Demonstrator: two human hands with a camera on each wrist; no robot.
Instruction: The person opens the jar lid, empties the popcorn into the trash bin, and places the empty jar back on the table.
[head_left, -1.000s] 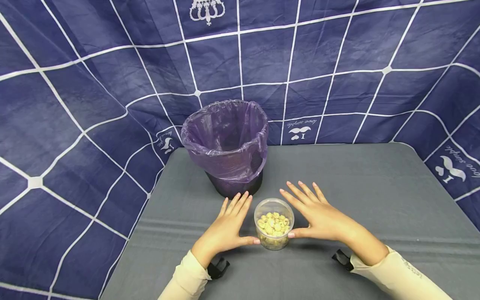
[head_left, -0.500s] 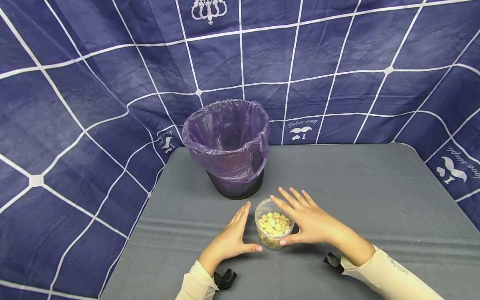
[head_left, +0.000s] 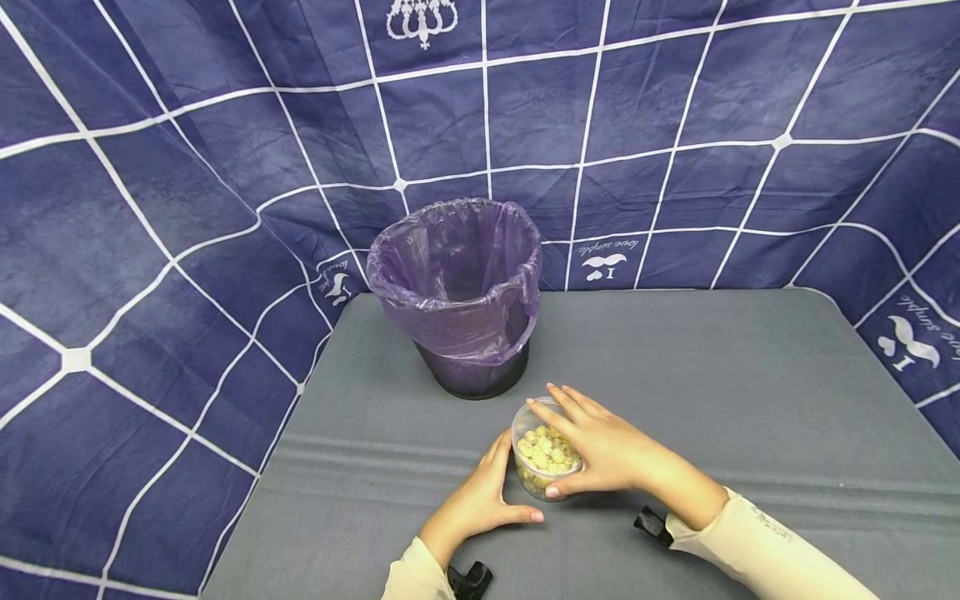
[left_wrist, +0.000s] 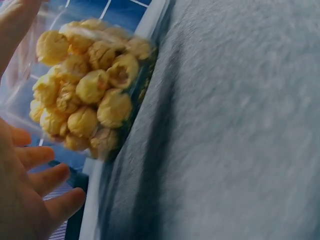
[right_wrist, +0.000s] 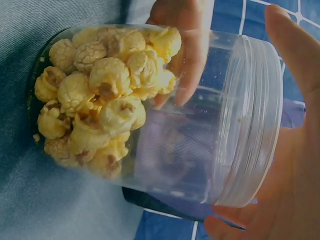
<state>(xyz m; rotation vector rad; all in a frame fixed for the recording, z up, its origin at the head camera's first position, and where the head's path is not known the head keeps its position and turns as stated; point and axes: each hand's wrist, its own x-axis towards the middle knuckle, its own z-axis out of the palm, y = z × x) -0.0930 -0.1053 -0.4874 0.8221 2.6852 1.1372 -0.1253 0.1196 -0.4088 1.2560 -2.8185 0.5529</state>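
Observation:
A clear round plastic jar point(head_left: 529, 483) stands lidless on the grey tabletop, roughly half filled with pale yellow popcorn point(head_left: 546, 450). My right hand point(head_left: 606, 450) reaches over its right side, fingers spread along the rim and thumb at the front. In the right wrist view that thumb sits apart from the jar's threaded neck point(right_wrist: 250, 125). On the other side, my left hand point(head_left: 483, 496) has its fingertips right at the jar's left wall and its thumb stretched out in front. The left wrist view shows the fingers spread beside the jar.
Behind the jar stands a black mesh wastebasket point(head_left: 480, 379) lined with a purple plastic bag point(head_left: 457, 325). Blue curtains with white grid lines point(head_left: 660, 108) close off the back and both sides of the grey table point(head_left: 720, 375).
Both hands have closed in on the jar: the right moved left over its rim, and the left moved right toward its wall. The jar stays about where it was.

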